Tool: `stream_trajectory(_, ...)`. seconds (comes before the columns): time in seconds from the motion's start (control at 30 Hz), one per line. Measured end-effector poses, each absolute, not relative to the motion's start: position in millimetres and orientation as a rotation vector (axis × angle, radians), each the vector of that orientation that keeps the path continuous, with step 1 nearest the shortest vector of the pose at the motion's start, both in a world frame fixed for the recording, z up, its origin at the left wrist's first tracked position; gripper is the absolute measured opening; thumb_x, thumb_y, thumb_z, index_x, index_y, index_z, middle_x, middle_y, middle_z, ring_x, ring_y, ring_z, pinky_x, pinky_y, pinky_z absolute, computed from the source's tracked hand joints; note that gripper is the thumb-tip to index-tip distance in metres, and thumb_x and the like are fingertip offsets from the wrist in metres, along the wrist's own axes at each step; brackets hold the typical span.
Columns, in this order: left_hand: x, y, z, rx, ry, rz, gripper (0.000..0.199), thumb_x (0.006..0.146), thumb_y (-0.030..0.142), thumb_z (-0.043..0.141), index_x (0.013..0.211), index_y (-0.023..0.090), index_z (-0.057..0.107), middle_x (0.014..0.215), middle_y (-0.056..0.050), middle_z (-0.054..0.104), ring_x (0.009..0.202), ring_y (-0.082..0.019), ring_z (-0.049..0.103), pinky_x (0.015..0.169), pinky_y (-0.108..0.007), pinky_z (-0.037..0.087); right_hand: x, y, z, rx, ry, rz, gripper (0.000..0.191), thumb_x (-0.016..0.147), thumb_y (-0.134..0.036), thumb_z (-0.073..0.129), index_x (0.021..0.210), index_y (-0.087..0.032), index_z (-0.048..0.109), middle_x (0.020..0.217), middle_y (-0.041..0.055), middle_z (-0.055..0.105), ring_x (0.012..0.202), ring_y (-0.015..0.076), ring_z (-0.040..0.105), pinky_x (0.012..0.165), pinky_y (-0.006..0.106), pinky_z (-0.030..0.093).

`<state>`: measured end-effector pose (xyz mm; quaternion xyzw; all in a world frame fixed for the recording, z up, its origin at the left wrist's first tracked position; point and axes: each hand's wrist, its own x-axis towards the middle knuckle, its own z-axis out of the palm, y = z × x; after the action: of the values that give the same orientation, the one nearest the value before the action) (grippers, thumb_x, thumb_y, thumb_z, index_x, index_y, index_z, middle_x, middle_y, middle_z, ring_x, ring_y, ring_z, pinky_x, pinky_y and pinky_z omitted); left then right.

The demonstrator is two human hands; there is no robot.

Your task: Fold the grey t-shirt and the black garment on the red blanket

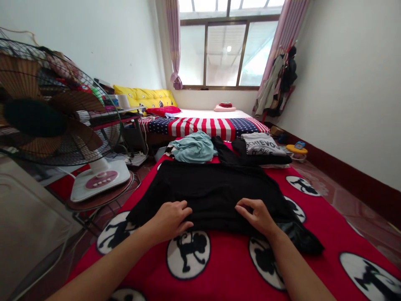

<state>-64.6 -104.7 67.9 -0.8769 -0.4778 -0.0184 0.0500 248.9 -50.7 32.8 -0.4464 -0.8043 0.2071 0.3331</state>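
Note:
A black garment (pixel 216 184), long-sleeved by its outline, lies spread over the red blanket in front of me. My left hand (pixel 173 219) rests on its near part, fingers bent and thumb apart from them. Opposite, on the right, my right hand (pixel 257 215) has thumb and forefinger curled together at the black cloth. A shiny dark patch (pixel 294 236) shows near the right sleeve. The fingertips of both hands are partly lost against the dark fabric.
Beyond the garment lie a crumpled light-blue cloth (pixel 194 147) and a folded grey printed shirt (pixel 261 144) on black clothing. A standing fan (pixel 100 179) is on a stool at left. A second bed (pixel 203 127) stands under the window. Clothes (pixel 275 83) hang at right.

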Motion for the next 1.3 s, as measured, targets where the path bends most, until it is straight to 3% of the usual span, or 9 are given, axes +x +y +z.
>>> stream_trajectory(0.17, -89.2, -110.8, 76.4, -2.546, -1.389, -0.058, 0.027, 0.090, 0.037, 0.055, 0.075, 0.019, 0.068, 0.099, -0.009, 0.065, 0.099, -0.026, 0.056, 0.078, -0.038, 0.041, 246.5, -49.3, 30.6, -1.186, -2.142, 0.510, 0.029, 0.087, -0.046, 0.055, 0.077, -0.022, 0.069, 0.062, -0.0012, 0.063, 0.054, 0.0130, 0.052, 0.054, 0.024, 0.036)
stream_trajectory(0.3, -112.8, -110.5, 77.1, -2.536, -1.483, 0.011, 0.035, 0.094, 0.036, 0.047, 0.072, 0.018, 0.068, 0.078, -0.008, 0.067, 0.080, -0.021, 0.060, 0.078, -0.037, 0.040, 247.4, -48.5, 27.9, -1.190, -2.143, 0.495, 0.029, 0.087, -0.046, 0.055, 0.078, -0.022, 0.069, 0.063, -0.0010, 0.064, 0.054, 0.0133, 0.052, 0.053, 0.024, 0.036)
stream_trajectory(0.53, -147.5, -95.2, 97.8, -1.998, -2.088, 0.316, 0.048, 0.094, 0.039, 0.035, 0.080, 0.014, 0.072, 0.084, -0.018, 0.071, 0.081, -0.032, 0.068, 0.067, -0.037, 0.045, 243.1, -42.7, 24.2, -1.256, -2.047, 0.511, 0.034, 0.087, -0.049, 0.054, 0.071, -0.022, 0.068, 0.062, -0.0008, 0.063, 0.055, 0.0139, 0.055, 0.056, 0.025, 0.039)
stream_trajectory(0.63, -147.0, -78.4, 101.1, -1.976, -2.095, 0.145, 0.041, 0.092, 0.036, 0.035, 0.091, 0.017, 0.071, 0.092, -0.014, 0.071, 0.086, -0.031, 0.068, 0.068, -0.035, 0.046, 239.9, -34.6, 19.2, -1.292, -1.838, 0.457, 0.026, 0.086, -0.044, 0.055, 0.078, -0.022, 0.067, 0.069, 0.0007, 0.066, 0.060, 0.0161, 0.058, 0.060, 0.027, 0.043)
stream_trajectory(0.77, -139.0, -54.4, 87.9, -2.288, -2.092, -0.153, 0.030, 0.086, 0.041, 0.049, 0.095, 0.024, 0.072, 0.099, -0.006, 0.070, 0.092, -0.022, 0.065, 0.074, -0.028, 0.045, 233.7, -21.4, 21.8, -1.412, -1.740, 0.274, 0.014, 0.081, -0.032, 0.057, 0.087, -0.022, 0.066, 0.087, 0.0029, 0.067, 0.065, 0.0155, 0.059, 0.066, 0.029, 0.046)
stream_trajectory(0.9, -134.3, -41.0, 75.8, -2.425, -2.168, -0.166, 0.019, 0.078, 0.039, 0.061, 0.084, 0.024, 0.071, 0.085, -0.003, 0.071, 0.082, -0.020, 0.064, 0.065, -0.025, 0.042, 218.7, -6.9, 33.0, -1.525, -1.902, 0.203, 0.027, 0.076, -0.033, 0.067, 0.101, -0.024, 0.064, 0.098, 0.0046, 0.065, 0.082, 0.0195, 0.062, 0.070, 0.029, 0.045)
stream_trajectory(0.97, -133.6, -39.0, 75.8, -2.416, -2.187, -0.164, 0.015, 0.079, 0.035, 0.060, 0.079, 0.023, 0.069, 0.082, -0.002, 0.071, 0.080, -0.020, 0.064, 0.063, -0.025, 0.040, 210.3, 0.0, 35.2, -1.557, -1.965, 0.215, 0.028, 0.073, -0.033, 0.071, 0.098, -0.023, 0.065, 0.098, 0.0063, 0.066, 0.090, 0.0227, 0.062, 0.073, 0.031, 0.045)
stream_trajectory(1.1, -132.1, -40.1, 81.2, -2.320, -2.108, -0.307, 0.018, 0.084, 0.035, 0.053, 0.082, 0.022, 0.065, 0.088, -0.003, 0.070, 0.083, -0.020, 0.063, 0.065, -0.026, 0.039, 201.4, 6.9, 29.4, -1.567, -1.957, 0.238, 0.003, 0.079, -0.024, 0.062, 0.078, -0.022, 0.062, 0.091, 0.0040, 0.066, 0.087, 0.0207, 0.062, 0.073, 0.030, 0.043)
stream_trajectory(1.3, -137.0, -43.8, 73.7, -2.481, -2.175, -0.233, 0.029, 0.080, 0.050, 0.058, 0.087, 0.023, 0.068, 0.083, -0.002, 0.069, 0.078, -0.020, 0.063, 0.060, -0.025, 0.037, 204.4, 3.9, 16.8, -1.478, -1.816, 0.307, 0.009, 0.082, -0.029, 0.055, 0.082, -0.023, 0.061, 0.092, 0.0022, 0.068, 0.084, 0.0194, 0.062, 0.073, 0.030, 0.043)
